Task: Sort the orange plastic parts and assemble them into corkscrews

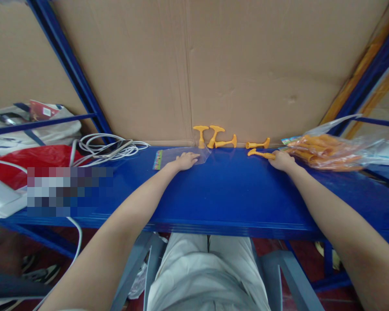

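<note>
My left hand [185, 160] lies on a small clear plastic bag [168, 155] with a printed header, flat on the blue shelf [233, 190]. Its fingers rest spread on the bag. My right hand [281, 160] is closed around the end of a yellow T-shaped plastic piece [259, 153] lying on the shelf. Three more yellow pieces [214, 136] stand or lean against the cardboard backing, and another [258, 144] lies just behind the held one.
A large clear bag of yellow-orange pieces [324, 151] lies at the right. Coiled white cables and a phone [112, 147] sit at the left, beside a red bag [35, 156]. Cardboard [214, 65] walls the back. Blue rack posts [68, 65] frame the shelf.
</note>
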`<state>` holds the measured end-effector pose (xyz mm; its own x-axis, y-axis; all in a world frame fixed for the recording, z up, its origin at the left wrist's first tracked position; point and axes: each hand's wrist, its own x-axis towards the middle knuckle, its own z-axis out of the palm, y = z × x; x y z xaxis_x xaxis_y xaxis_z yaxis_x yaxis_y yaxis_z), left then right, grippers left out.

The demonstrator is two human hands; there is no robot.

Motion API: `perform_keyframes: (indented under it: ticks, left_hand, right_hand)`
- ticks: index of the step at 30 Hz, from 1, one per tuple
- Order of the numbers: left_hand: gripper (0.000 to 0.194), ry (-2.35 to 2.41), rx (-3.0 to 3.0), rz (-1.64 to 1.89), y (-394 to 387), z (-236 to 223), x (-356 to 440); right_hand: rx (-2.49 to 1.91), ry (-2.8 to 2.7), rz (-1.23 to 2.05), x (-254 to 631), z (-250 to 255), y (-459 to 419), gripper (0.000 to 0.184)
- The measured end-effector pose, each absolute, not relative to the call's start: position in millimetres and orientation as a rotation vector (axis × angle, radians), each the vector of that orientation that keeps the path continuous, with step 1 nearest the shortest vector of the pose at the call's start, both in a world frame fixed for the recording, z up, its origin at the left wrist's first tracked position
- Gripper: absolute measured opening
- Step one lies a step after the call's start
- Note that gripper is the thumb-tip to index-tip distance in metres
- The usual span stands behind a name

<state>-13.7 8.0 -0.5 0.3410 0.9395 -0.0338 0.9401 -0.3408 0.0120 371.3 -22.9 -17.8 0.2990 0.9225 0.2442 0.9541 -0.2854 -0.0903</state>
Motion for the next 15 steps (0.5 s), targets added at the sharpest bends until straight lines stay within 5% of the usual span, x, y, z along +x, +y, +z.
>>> perform_keyframes:
  ticks: [8, 15]
  left_hand:
    - [0.083, 1.421, 2.954, -0.261, 14.4, 8.8, 10.5]
    - [0.039, 1.186, 2.943, -0.142, 29.2, 20.4, 26.9]
  right_hand:
    - [-2.121, -1.805, -0.179, 363.3, 0.7, -28.1, 0.035]
    - [-1.752, -1.852, -0.182, 310.6, 26.6, -31.7, 0.033]
